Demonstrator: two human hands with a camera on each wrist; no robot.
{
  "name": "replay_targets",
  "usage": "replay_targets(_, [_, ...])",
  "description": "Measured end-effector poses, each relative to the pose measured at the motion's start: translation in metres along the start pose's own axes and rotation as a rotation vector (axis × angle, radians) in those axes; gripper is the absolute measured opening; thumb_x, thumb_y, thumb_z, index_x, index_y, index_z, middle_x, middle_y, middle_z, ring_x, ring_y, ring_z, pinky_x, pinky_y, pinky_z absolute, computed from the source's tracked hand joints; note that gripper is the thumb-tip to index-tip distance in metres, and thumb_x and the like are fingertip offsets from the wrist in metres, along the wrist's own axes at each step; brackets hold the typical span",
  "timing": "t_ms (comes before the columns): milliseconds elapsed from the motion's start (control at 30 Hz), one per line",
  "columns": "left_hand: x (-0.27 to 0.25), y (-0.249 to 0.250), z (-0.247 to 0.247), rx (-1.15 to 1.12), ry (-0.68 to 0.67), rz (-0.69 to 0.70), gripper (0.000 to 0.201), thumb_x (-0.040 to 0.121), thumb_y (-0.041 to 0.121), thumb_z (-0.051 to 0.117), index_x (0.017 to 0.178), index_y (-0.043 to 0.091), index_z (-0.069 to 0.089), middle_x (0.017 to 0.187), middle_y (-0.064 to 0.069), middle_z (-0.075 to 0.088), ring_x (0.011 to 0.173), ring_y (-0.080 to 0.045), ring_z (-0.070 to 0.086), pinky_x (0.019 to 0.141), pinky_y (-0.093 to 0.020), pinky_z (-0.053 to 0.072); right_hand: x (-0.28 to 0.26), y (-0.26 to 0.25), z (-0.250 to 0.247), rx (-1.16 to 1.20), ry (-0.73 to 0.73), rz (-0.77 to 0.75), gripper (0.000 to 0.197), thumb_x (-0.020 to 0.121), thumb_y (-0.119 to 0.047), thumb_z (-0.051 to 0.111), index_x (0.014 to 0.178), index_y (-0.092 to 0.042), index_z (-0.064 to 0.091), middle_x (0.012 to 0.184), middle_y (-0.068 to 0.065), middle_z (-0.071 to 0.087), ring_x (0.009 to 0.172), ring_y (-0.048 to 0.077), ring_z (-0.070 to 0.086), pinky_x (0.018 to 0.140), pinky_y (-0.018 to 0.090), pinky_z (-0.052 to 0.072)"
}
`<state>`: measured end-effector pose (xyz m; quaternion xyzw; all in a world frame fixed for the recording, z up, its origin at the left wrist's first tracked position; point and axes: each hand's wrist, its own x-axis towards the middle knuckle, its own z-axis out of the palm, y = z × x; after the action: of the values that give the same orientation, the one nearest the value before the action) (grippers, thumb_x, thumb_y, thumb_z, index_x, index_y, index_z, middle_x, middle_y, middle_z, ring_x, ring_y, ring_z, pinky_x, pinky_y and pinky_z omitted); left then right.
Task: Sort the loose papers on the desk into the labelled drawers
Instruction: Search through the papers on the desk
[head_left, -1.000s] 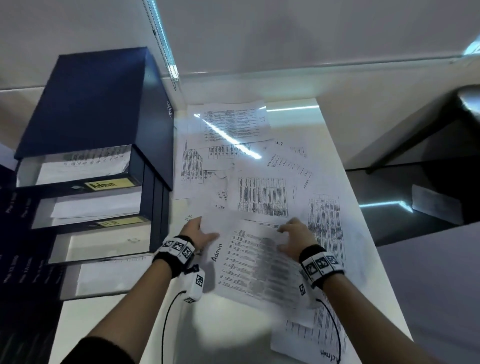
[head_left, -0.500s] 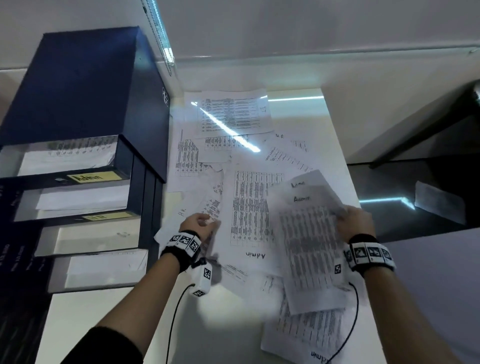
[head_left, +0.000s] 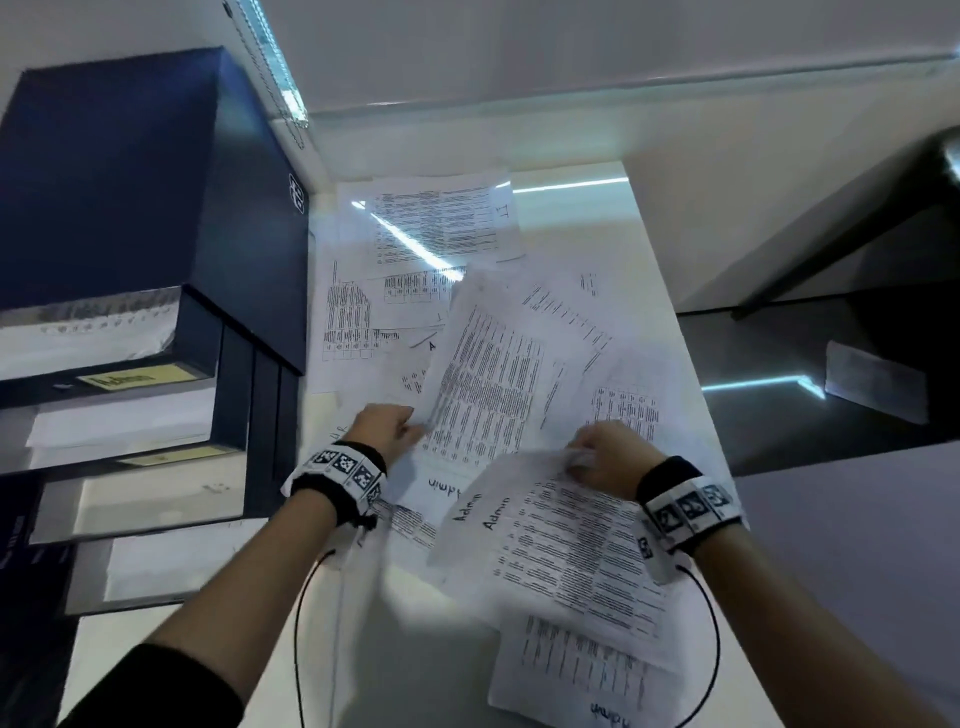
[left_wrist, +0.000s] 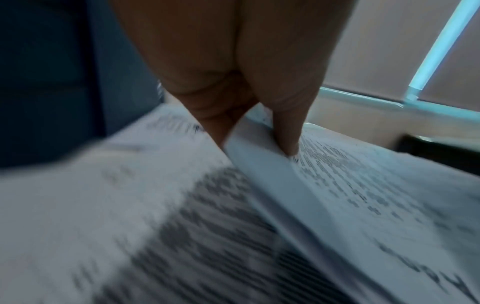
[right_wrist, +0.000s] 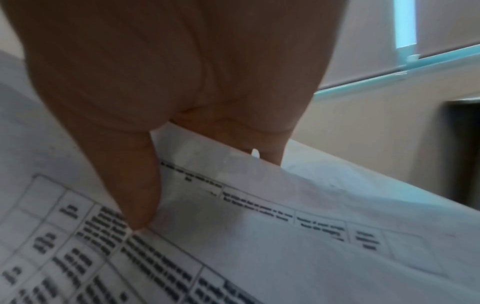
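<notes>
Loose printed sheets (head_left: 431, 228) lie scattered over the white desk (head_left: 649, 260). My left hand (head_left: 387, 428) pinches the corner of one printed sheet (head_left: 483, 379) and lifts it off the pile; the left wrist view shows thumb and finger clamped on its edge (left_wrist: 249, 142). My right hand (head_left: 602, 460) pinches the top edge of two sheets marked "Admin" (head_left: 561, 545), thumb on top (right_wrist: 135, 195). The dark blue drawer unit (head_left: 130, 208) stands at the left with its drawers pulled out; the top drawer carries a yellow "Admin" label (head_left: 132, 376).
The lower drawers (head_left: 140, 499) hold white sheets. Another Admin sheet (head_left: 576, 675) lies at the desk's near right. The desk ends at a drop on the right, where a dark surface (head_left: 831, 389) lies lower. A wall runs behind the desk.
My right hand has swung its Admin sheets down and toward me. My left hand has taken hold of a sheet from the pile and raised it.
</notes>
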<state>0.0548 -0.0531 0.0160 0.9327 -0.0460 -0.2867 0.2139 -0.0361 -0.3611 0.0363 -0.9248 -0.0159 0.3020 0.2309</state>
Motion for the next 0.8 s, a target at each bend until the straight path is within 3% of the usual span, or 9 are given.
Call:
replay_targets(100, [0.002,0.003,-0.022,0.123,0.05,0.185,0.028,0.096,0.028,0.059,0.088,0.002,0.064,0.087,-0.004,0.052,0.078,-0.021,0.053,0.076,-0.027,0.044,0.013,-0.025,0.008,-0.222,0.167,-0.237,0.015,0.089,-0.036,0.065,0.093,-0.028,0.077,0.144,-0.002,0.048,0.129,0.018,0.043,0.11,0.043,0.04])
replay_targets(167, [0.001,0.006,-0.032,0.149,0.107,0.266,0.021,0.092,0.023,0.065,0.104,0.006,0.066,0.095,-0.004,0.06,0.09,-0.023,0.061,0.082,-0.028,0.047,0.019,-0.046,0.004,-0.217,0.254,-0.321,0.011,0.088,-0.034,0.067,0.087,-0.029,0.077,0.159,0.0,0.028,0.143,0.022,0.029,0.117,0.044,0.027])
replay_targets(233, [-0.004,0.01,-0.042,0.089,0.191,0.249,0.03,0.086,0.024,0.072,0.115,0.016,0.067,0.096,-0.002,0.068,0.091,-0.02,0.064,0.085,-0.029,0.052,0.026,-0.067,0.0,-0.263,0.368,-0.424,0.011,0.085,-0.031,0.07,0.077,-0.029,0.077,0.161,0.002,0.023,0.145,0.027,0.027,0.116,0.046,0.029])
replay_targets(300, [-0.01,0.014,-0.053,0.119,0.27,0.296,0.019,0.086,0.029,0.073,0.101,0.017,0.072,0.087,-0.002,0.072,0.082,-0.021,0.068,0.078,-0.033,0.055,0.035,-0.083,-0.003,-0.288,0.483,-0.526,0.015,0.082,-0.027,0.073,0.067,-0.027,0.076,0.16,0.005,0.026,0.144,0.031,0.029,0.113,0.046,0.033])
replay_targets(467, [-0.031,0.021,-0.081,0.139,0.224,0.668,0.007,0.086,0.02,0.072,0.092,0.02,0.076,0.102,0.004,0.072,0.093,-0.016,0.065,0.084,-0.034,0.053,0.049,-0.11,-0.012,-0.438,0.615,-0.574,0.012,0.079,-0.022,0.073,0.066,-0.023,0.075,0.143,0.01,0.053,0.134,0.034,0.043,0.114,0.053,0.027])
replay_targets(533, [-0.042,0.028,-0.099,0.028,0.201,0.607,0.013,0.09,0.027,0.068,0.1,0.022,0.074,0.095,0.011,0.072,0.085,-0.01,0.065,0.08,-0.028,0.053,0.051,-0.112,-0.015,-0.441,0.66,-0.619,0.011,0.081,-0.018,0.068,0.073,-0.022,0.076,0.107,0.006,0.072,0.107,0.029,0.062,0.109,0.053,0.035])
replay_targets(600, [-0.052,0.031,-0.115,-0.076,0.244,0.541,0.02,0.095,0.035,0.06,0.107,0.024,0.072,0.097,0.014,0.071,0.087,-0.005,0.065,0.079,-0.021,0.051,0.046,-0.111,-0.023,-0.332,0.703,-0.65,0.017,0.082,-0.015,0.061,0.076,-0.021,0.076,0.077,0.002,0.069,0.075,0.025,0.065,0.096,0.048,0.048])
replay_targets(700, [-0.051,0.009,-0.131,-0.523,0.411,0.377,0.031,0.099,0.046,0.045,0.113,0.029,0.067,0.097,0.006,0.073,0.086,-0.01,0.067,0.08,-0.02,0.051,0.028,-0.105,-0.044,0.009,0.779,-0.533,0.004,0.078,-0.016,0.076,0.078,-0.02,0.078,0.07,0.001,0.067,0.059,0.021,0.06,0.062,0.03,0.055])
replay_targets(800, [-0.033,-0.025,-0.126,-0.898,0.499,0.07,0.046,0.098,0.058,0.035,0.111,0.029,0.067,0.091,-0.004,0.072,0.085,-0.022,0.065,0.074,-0.028,0.05,0.012,-0.082,-0.068,0.362,0.883,-0.248,0.013,0.074,-0.027,0.084,0.08,-0.016,0.08,0.075,-0.005,0.07,0.068,0.005,0.06,0.071,0.022,0.045])
